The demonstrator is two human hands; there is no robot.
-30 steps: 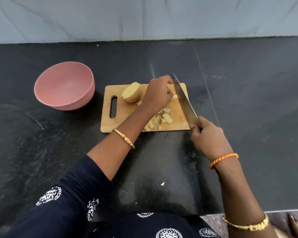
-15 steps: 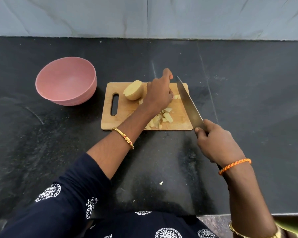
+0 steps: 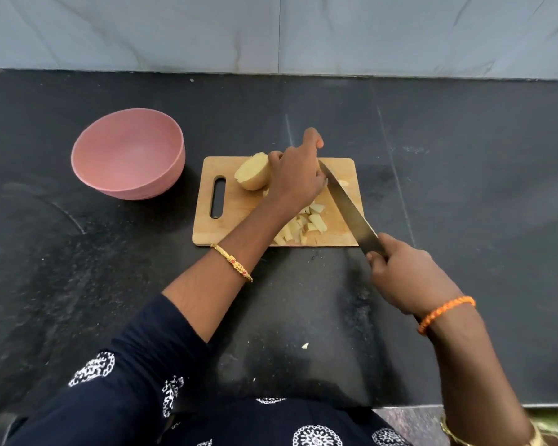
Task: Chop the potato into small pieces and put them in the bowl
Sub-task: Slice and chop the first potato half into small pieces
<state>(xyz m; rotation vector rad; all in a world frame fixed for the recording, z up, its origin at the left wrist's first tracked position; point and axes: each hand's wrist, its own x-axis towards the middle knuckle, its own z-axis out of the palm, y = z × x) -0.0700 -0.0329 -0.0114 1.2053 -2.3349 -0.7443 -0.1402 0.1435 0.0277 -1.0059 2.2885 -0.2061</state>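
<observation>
A wooden cutting board (image 3: pixel 345 169) lies on the black counter. On it sits a large potato half (image 3: pixel 252 172), with several small cut pieces (image 3: pixel 306 225) near the board's front edge. My left hand (image 3: pixel 298 178) is curled over a potato piece just right of the half; the piece itself is hidden under the fingers. My right hand (image 3: pixel 406 278) grips the handle of a long knife (image 3: pixel 348 210), whose blade slants across the board with its tip against my left fingers. The pink bowl (image 3: pixel 128 152) stands empty to the board's left.
A small potato scrap (image 3: pixel 305 346) lies on the counter near my body. A grey tiled wall (image 3: pixel 271 33) closes the back of the counter. The counter's front edge (image 3: pixel 464 406) runs at the lower right.
The knife blade has come down and leftward against my left fingers. My left hand stays over the potato piece, its index finger lifted since a second ago.
</observation>
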